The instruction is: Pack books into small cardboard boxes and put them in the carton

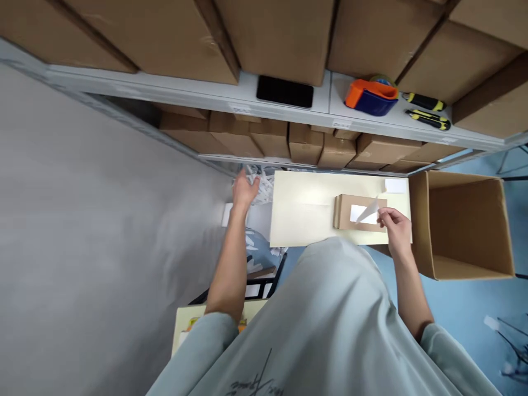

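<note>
My right hand (395, 224) pinches a thin white label (368, 210), which tilts up above a small brown cardboard box (343, 212). A flat white rectangle (358, 212) shows on the box's top, partly behind the label. The box lies on the right part of a cream tabletop (301, 209). My left hand (245, 191) reaches past the table's left end, over a heap of crumpled white paper strips (266, 187). Its thumb and fingers are apart, and I see nothing held in them.
A large open cardboard box (466, 220) stands right of the table. On the shelf (247, 91) above lie a black phone (285, 92), an orange and blue tape dispenser (371, 98) and yellow-black cutters (427, 110). Brown boxes fill both shelves. A grey wall (103, 220) bounds the left.
</note>
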{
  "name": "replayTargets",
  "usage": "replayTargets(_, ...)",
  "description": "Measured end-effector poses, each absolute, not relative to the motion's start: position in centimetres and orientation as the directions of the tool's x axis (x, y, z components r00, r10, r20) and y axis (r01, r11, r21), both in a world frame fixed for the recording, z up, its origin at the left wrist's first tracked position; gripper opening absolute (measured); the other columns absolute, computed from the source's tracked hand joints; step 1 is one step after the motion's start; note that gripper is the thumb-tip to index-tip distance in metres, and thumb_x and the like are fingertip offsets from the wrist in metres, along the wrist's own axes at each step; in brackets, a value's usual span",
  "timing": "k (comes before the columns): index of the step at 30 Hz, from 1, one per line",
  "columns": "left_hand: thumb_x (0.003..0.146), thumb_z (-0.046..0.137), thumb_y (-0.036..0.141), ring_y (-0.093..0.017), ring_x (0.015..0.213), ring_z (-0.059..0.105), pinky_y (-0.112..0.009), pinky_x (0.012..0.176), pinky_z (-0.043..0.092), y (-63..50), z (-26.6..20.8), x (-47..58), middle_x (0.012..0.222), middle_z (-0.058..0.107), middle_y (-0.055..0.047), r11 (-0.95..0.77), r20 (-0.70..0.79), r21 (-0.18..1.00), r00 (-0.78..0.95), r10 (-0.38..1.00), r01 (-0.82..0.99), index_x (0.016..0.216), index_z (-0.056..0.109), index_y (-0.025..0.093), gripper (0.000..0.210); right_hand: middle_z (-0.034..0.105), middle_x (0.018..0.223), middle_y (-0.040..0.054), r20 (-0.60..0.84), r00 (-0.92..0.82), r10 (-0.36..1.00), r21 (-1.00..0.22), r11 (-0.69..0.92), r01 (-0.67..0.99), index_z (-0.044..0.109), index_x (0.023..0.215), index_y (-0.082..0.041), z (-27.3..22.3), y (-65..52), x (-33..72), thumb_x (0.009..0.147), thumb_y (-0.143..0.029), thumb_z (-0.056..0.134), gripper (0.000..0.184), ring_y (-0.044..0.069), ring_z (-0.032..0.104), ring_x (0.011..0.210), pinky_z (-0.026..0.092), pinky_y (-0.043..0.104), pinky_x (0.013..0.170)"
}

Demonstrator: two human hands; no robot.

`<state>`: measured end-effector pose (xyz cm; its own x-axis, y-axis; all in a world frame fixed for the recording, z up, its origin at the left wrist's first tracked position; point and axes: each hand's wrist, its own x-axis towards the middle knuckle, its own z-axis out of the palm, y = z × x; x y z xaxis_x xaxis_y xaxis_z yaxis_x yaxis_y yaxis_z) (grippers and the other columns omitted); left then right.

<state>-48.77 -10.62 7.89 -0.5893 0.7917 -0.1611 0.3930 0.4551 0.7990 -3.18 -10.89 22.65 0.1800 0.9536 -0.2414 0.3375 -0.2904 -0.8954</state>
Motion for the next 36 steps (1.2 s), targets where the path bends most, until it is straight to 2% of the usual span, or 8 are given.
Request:
replayTargets(2,0.090,0.074,0.035,-0.033,0.122,0.073,-0.048,0.109,0.056,-10.7,9.5,-42.0,0.129,0.076,-0.017,0.328,-0.134,0.853,-0.438,0.889,0.405,0.122,0.070,0.018,0.036,0.069,0.074,0.0016,-0.253,0.166,0.953,-0.907,-0.294,0.302,0.077,0.084,-0.022,22.3,-10.6,-3.5,0.077,-0.045,0.078,0.025,0.018,0.062,0.067,0.049,0.031,0.060)
replayTargets(4,0.096,0.070,0.037,-0.027,0.118,0.075,-0.043,0.107,0.058,-11.3,11.9,-35.0,0.128,0.079,-0.011,0.091,-0.012,0.927,-0.212,0.977,0.364,0.120,0.073,0.023,0.028,0.068,0.074,0.0012,-0.254,0.161,0.954,-0.914,-0.291,0.281,0.074,0.083,-0.022,22.1,-10.2,-3.7,0.078,-0.046,0.076,0.025,0.018,0.064,0.070,0.050,0.031,0.061)
replayTargets(7,0.100,0.072,0.040,-0.024,0.113,0.077,-0.042,0.108,0.058,-12.6,15.4,-26.4,0.116,0.083,-0.007,-0.187,0.212,0.920,-0.037,0.977,0.343,0.108,0.076,0.027,0.017,0.069,0.079,0.0017,-0.271,0.136,0.953,-0.923,-0.297,0.244,0.070,0.083,-0.023,22.1,-9.9,-3.8,0.081,-0.048,0.074,0.025,0.020,0.069,0.079,0.055,0.032,0.068)
replayTargets(9,0.096,0.078,0.043,-0.024,0.108,0.079,-0.043,0.101,0.060,-13.1,16.7,-22.7,0.112,0.084,-0.006,-0.256,0.276,0.892,0.000,0.961,0.372,0.104,0.076,0.027,0.018,0.070,0.081,0.0021,-0.287,0.120,0.950,-0.931,-0.306,0.197,0.068,0.083,-0.023,22.3,-9.9,-3.6,0.082,-0.048,0.073,0.026,0.021,0.072,0.084,0.058,0.034,0.073)
replayTargets(17,0.106,0.062,0.033,-0.023,0.103,0.080,-0.042,0.091,0.060,-12.1,16.1,-17.8,0.102,0.085,-0.004,-0.264,0.285,0.817,0.038,0.958,0.512,0.096,0.076,0.028,0.018,0.067,0.079,0.0012,-0.324,0.127,0.938,-0.940,-0.334,0.073,0.064,0.078,-0.024,21.8,-9.5,-0.6,0.082,-0.051,0.072,0.029,0.021,0.071,0.085,0.060,0.034,0.074)
replayTargets(24,0.099,0.072,0.040,-0.027,0.103,0.080,-0.046,0.091,0.060,-11.0,16.3,-13.7,0.106,0.085,-0.007,-0.239,0.259,0.787,0.047,0.965,0.569,0.102,0.078,0.029,0.013,0.068,0.081,0.0020,-0.350,0.070,0.934,-0.934,-0.353,0.049,0.062,0.080,-0.025,20.4,-8.0,3.3,0.085,-0.056,0.071,0.033,0.020,0.070,0.084,0.061,0.035,0.075)
replayTargets(29,0.105,0.065,0.034,-0.025,0.102,0.080,-0.043,0.090,0.057,-10.3,16.1,-10.7,0.103,0.085,-0.006,-0.200,0.222,0.761,0.041,0.974,0.618,0.097,0.077,0.029,0.016,0.069,0.080,0.0023,-0.369,0.029,0.929,-0.929,-0.370,0.005,0.063,0.081,-0.025,19.9,-6.8,6.2,0.086,-0.053,0.069,0.029,0.020,0.070,0.084,0.061,0.035,0.078)
replayTargets(36,0.101,0.070,0.036,-0.026,0.104,0.079,-0.044,0.093,0.056,-9.4,16.1,-7.5,0.107,0.084,-0.007,-0.144,0.181,0.728,0.014,0.983,0.670,0.101,0.078,0.029,0.011,0.066,0.082,0.0016,-0.409,-0.048,0.911,-0.912,-0.410,-0.018,0.057,0.081,-0.026,18.6,-5.1,9.4,0.087,-0.055,0.067,0.032,0.021,0.073,0.090,0.062,0.036,0.080)
